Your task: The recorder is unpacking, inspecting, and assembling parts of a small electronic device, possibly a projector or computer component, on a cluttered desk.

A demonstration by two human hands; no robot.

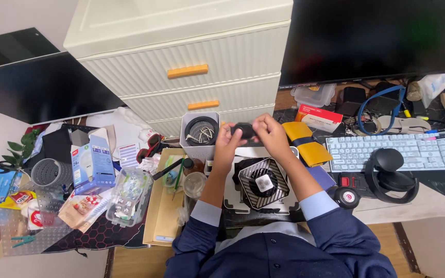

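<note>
Two hands are being held together above a crowded worktop [433,203], and a small black rounded object [244,129] is being gripped between them: the left hand [227,141] is being closed on its left end and the right hand [270,131] on its right end, fingers curled around it. What kind of object it is cannot be told, since most of it is being covered. It is being kept in the air just in front of a white cylindrical container with coiled wires inside [200,131], and directly over a black finned grille with a square white centre [263,183] that is being carried on a white flat stand [233,201]. A slip is judged the main risk: if the grip is being loosened at one end while the other is being twisted or pulled, the object is likely to be dropped onto the grille, and its thin fins could be bent or the object chipped. Should it be bounced sideways, it could be lost among the clear plastic box of small parts [128,196], the clear round cup [195,184] and the pens beside it. The cup is also being left near the left forearm, so it could be knocked over by a careless elbow movement.
</note>
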